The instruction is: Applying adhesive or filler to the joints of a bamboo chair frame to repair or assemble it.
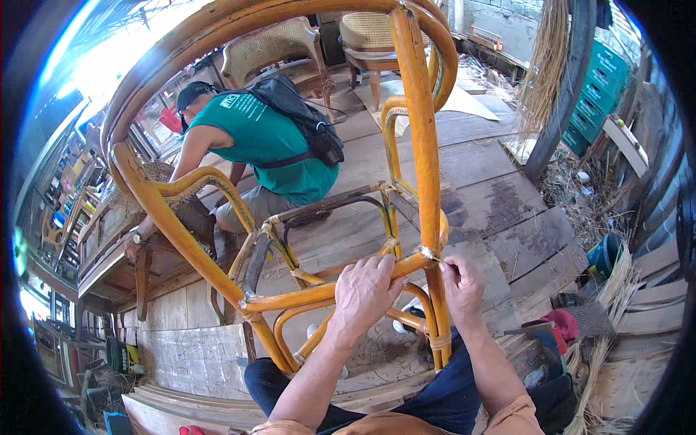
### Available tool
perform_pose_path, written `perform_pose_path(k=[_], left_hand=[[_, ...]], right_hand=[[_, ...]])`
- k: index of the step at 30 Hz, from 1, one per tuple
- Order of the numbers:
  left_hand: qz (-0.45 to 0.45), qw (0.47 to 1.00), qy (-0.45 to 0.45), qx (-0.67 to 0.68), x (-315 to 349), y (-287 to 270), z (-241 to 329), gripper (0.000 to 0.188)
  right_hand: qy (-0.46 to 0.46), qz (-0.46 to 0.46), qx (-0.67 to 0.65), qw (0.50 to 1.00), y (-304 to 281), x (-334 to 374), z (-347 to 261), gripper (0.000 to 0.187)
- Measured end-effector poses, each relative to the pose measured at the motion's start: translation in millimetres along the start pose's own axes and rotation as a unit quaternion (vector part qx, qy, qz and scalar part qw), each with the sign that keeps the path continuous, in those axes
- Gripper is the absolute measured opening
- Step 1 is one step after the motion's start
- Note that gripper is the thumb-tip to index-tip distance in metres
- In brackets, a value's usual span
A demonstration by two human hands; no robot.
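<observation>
A rattan chair frame [419, 138] with orange-brown poles stands in front of me, its seat rails open. My left hand [366, 291] lies over the near seat rail, fingers wrapped round it close to the right corner. Pale binding [428, 253] shows at that corner, where the rail meets the tall right post. Just right of the joint, my right hand [462, 284] pinches a thin pale strand at the binding. The strand's far end cannot be made out. Other corners carry tan wrapped bindings [439, 342].
A co-worker [272, 148] in a green sleeveless shirt bends over a wooden piece of furniture [143, 272] at left. Cane-backed chairs [274, 52] stand behind. Long fibre strands [545, 65] hang at right near green crates [594, 94]. Pale strips [616, 290] lie beside me.
</observation>
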State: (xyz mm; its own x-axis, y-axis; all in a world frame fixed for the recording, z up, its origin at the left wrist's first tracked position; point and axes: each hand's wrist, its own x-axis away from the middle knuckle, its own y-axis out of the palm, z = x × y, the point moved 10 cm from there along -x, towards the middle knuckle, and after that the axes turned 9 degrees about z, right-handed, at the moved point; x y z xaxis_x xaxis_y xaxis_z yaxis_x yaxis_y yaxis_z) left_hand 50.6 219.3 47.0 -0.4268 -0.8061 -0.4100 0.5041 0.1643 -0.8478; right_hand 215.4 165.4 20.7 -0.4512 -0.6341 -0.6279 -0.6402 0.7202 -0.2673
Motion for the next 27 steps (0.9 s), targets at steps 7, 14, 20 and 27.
perform_pose_path(k=[7,14,20,27], left_hand=[[0.000,1.000,-0.003,0.003,-1.3,1.1,2.7,0.031],[-0.006,1.000,-0.011,-0.007,-1.2,-0.8,2.1,0.031],[0.004,1.000,-0.005,-0.009,-0.9,1.3,0.4,0.039],[0.007,1.000,-0.003,-0.017,-0.6,2.7,-0.7,0.038]], right_hand=[[-0.032,-0.009,0.047,0.998,-4.5,7.4,-1.5,0.012],[-0.093,-0.020,0.110,0.989,3.2,2.6,-14.8,0.018],[-0.057,-0.026,0.111,0.992,0.0,8.2,-1.5,0.014],[-0.063,-0.049,0.104,0.991,1.0,10.2,3.3,0.013]])
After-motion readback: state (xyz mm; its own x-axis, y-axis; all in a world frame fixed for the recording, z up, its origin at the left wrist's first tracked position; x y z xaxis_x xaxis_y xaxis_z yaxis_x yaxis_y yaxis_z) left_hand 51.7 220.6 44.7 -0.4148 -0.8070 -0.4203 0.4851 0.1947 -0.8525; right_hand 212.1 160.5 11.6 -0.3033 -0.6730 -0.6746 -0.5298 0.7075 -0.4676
